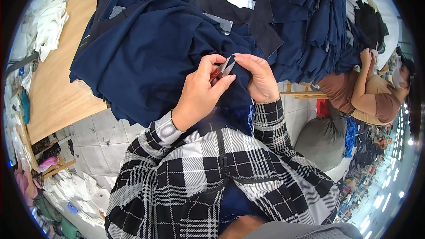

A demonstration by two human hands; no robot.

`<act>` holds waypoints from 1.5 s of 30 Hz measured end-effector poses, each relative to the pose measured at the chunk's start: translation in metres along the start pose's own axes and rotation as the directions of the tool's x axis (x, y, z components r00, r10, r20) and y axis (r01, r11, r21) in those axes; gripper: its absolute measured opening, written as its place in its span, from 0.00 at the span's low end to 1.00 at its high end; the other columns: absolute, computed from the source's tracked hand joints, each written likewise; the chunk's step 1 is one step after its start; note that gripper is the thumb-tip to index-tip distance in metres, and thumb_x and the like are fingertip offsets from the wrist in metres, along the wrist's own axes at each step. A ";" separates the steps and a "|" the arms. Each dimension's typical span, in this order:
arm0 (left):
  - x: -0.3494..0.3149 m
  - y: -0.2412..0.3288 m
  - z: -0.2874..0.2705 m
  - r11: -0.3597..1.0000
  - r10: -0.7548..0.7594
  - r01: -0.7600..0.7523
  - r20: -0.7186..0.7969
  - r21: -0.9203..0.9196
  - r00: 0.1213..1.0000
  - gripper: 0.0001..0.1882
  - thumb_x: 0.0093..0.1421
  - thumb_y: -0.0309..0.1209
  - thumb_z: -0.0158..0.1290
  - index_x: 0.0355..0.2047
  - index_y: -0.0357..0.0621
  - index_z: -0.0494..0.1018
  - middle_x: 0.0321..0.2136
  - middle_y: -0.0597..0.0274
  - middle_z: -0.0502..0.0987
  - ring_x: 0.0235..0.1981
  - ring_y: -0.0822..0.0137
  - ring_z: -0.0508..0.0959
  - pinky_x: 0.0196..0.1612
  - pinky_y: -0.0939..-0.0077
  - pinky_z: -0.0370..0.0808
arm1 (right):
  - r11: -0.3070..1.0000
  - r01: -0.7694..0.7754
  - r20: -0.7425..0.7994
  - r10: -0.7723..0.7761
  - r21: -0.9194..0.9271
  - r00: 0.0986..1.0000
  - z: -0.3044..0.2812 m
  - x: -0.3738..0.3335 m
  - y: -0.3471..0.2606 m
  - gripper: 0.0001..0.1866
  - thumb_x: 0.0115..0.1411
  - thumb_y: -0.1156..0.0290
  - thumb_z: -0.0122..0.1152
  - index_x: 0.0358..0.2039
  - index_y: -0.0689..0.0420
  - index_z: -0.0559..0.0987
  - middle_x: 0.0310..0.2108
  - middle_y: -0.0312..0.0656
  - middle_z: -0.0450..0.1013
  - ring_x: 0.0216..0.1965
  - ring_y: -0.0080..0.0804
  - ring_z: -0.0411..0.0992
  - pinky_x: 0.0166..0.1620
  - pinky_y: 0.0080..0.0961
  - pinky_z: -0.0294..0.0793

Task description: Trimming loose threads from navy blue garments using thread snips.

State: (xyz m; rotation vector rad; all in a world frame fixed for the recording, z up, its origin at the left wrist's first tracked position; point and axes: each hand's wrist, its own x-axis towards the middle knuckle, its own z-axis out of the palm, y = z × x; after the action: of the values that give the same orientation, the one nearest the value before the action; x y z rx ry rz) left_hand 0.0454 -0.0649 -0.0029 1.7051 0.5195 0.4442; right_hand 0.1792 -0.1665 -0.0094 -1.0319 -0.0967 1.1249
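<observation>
In the middle, my left hand [198, 89] is closed around a small pair of thread snips [227, 67] with metal blades and a red part showing between the fingers. Thumb and forefinger of my right hand [262, 79] pinch an edge of navy fabric right at the blade tips. Any thread there is too small to make out. The navy fabric [146, 46] lies heaped on the table and hangs over its front edge toward my lap. A translucent strip [220, 23] lies on the cloth just beyond my hands.
A tall stack of navy pieces [305, 31] stands at the right, with dark cut pieces [265, 28] beside it. The wooden tabletop [62, 84] shows at left, white garments [53, 24] beyond. At right sit a co-worker [372, 88] and a grey sack [322, 139].
</observation>
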 end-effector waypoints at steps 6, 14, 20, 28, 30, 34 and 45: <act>0.001 -0.003 0.001 1.000 0.008 -0.008 0.003 0.014 1.000 0.18 0.54 0.30 0.56 0.42 0.38 0.64 0.23 0.56 0.73 0.21 0.67 0.73 0.26 0.77 0.70 | 0.999 0.039 -0.019 -0.040 -0.021 0.999 0.000 0.001 0.002 0.08 0.56 0.77 0.57 0.36 0.67 0.78 0.32 0.44 0.76 0.32 0.24 0.74 0.40 0.16 0.72; 0.001 -0.002 0.002 1.000 -0.002 0.001 0.004 0.019 1.000 0.18 0.54 0.30 0.57 0.42 0.38 0.65 0.22 0.56 0.73 0.20 0.68 0.73 0.26 0.76 0.69 | 0.998 0.054 -0.027 -0.054 -0.020 0.998 0.001 0.000 0.002 0.08 0.56 0.77 0.57 0.36 0.68 0.78 0.32 0.43 0.76 0.32 0.24 0.74 0.39 0.16 0.72; 0.001 -0.003 0.003 1.000 0.011 -0.010 -0.014 0.017 1.000 0.18 0.54 0.30 0.57 0.42 0.38 0.65 0.21 0.57 0.73 0.19 0.69 0.72 0.25 0.77 0.69 | 0.997 0.070 -0.034 -0.071 -0.023 0.997 0.003 0.000 0.003 0.08 0.56 0.77 0.57 0.36 0.67 0.78 0.31 0.43 0.76 0.32 0.24 0.74 0.39 0.16 0.72; 0.002 -0.002 0.004 1.000 0.014 -0.013 -0.024 0.025 1.000 0.18 0.54 0.30 0.57 0.42 0.37 0.65 0.21 0.58 0.72 0.19 0.70 0.72 0.24 0.78 0.69 | 0.995 0.091 -0.029 -0.092 -0.044 0.995 0.002 0.001 0.004 0.09 0.56 0.77 0.57 0.36 0.67 0.78 0.32 0.42 0.76 0.32 0.23 0.74 0.39 0.16 0.72; 0.002 -0.002 0.004 1.000 0.014 -0.013 -0.022 0.026 1.000 0.18 0.54 0.30 0.57 0.42 0.37 0.65 0.21 0.58 0.72 0.19 0.70 0.72 0.24 0.78 0.69 | 0.991 0.108 -0.035 -0.111 -0.079 0.993 0.002 0.001 0.004 0.09 0.56 0.77 0.57 0.36 0.67 0.78 0.32 0.42 0.76 0.33 0.22 0.73 0.40 0.15 0.71; 0.002 0.000 0.004 0.999 0.008 -0.007 -0.024 0.040 1.000 0.18 0.54 0.30 0.57 0.42 0.37 0.65 0.20 0.58 0.72 0.18 0.70 0.71 0.24 0.78 0.68 | 0.988 0.115 -0.038 -0.119 -0.100 0.992 -0.001 0.002 0.007 0.09 0.56 0.77 0.57 0.36 0.67 0.78 0.32 0.41 0.76 0.33 0.22 0.73 0.41 0.15 0.70; 0.002 -0.003 0.004 1.000 0.001 -0.001 -0.026 0.014 1.000 0.18 0.53 0.30 0.57 0.41 0.37 0.66 0.20 0.58 0.72 0.18 0.70 0.71 0.24 0.78 0.68 | 0.993 0.092 -0.021 -0.094 -0.071 0.995 0.001 0.002 0.009 0.09 0.56 0.76 0.56 0.36 0.68 0.77 0.33 0.42 0.76 0.36 0.22 0.72 0.44 0.17 0.69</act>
State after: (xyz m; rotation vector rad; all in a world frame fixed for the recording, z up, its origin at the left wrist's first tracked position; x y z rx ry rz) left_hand 0.0491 -0.0665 -0.0069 1.7147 0.5415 0.4650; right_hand 0.1739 -0.1639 -0.0164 -1.0923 -0.1644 1.0305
